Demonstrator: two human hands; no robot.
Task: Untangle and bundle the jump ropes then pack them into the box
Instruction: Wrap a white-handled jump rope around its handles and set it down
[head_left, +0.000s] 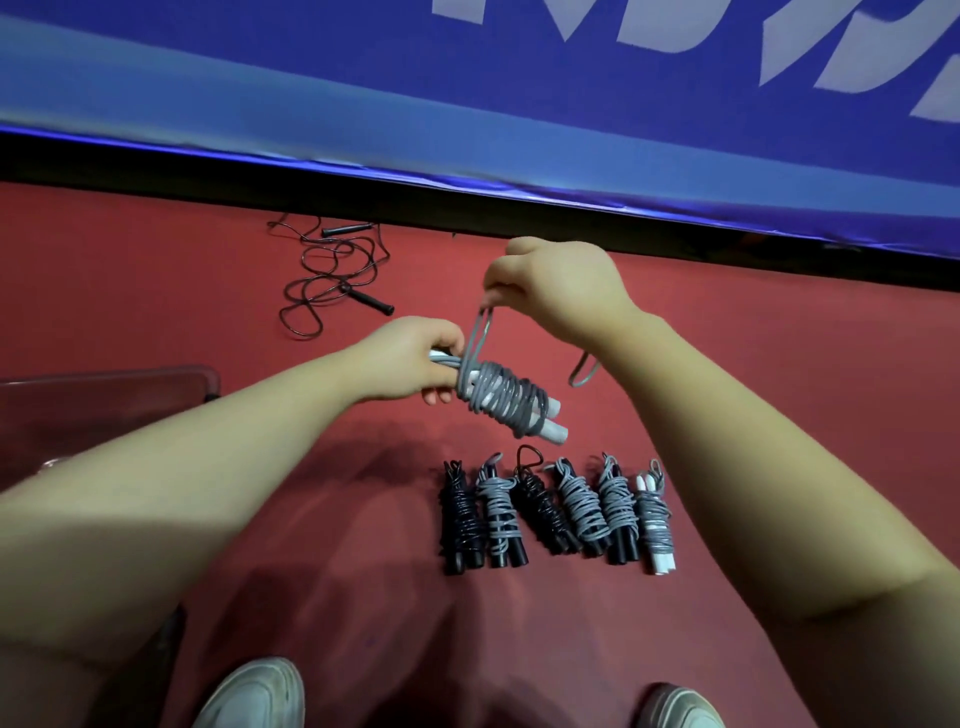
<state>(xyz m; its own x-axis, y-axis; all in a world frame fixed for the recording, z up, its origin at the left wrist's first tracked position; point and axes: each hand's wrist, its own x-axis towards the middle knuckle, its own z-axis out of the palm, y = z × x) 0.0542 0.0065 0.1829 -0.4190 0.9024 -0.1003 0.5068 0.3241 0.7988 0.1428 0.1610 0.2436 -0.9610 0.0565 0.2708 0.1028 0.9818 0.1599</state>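
Grey cord wound round a pair of white handles, that's the jump rope bundle (501, 402) held up mid-frame, tilted so the handle ends point toward 4 o'clock. The left hand (410, 364) has its fingers curled tight round the 10 o'clock end of it. The right hand (561, 291) sits at 12 o'clock from the bundle, thumb and fingertips pinching a narrow cord loop (480, 327) drawn up taut off the wraps. Another grey tail (583, 370) curls out under the right wrist, at 3 o'clock. Down at 6 o'clock, six wrapped bundles (556, 514) lie side by side on the red floor (779, 389), two black, four grey, the right-end one with white handles. One loose black rope (332, 270) sprawls in loops at 10 o'clock, near the blue banner (467, 104). What looks like a clear plastic box (104, 410) sits at 9 o'clock by the left edge, well apart from the bundle. White shoes (254, 691) poke in at the bottom.
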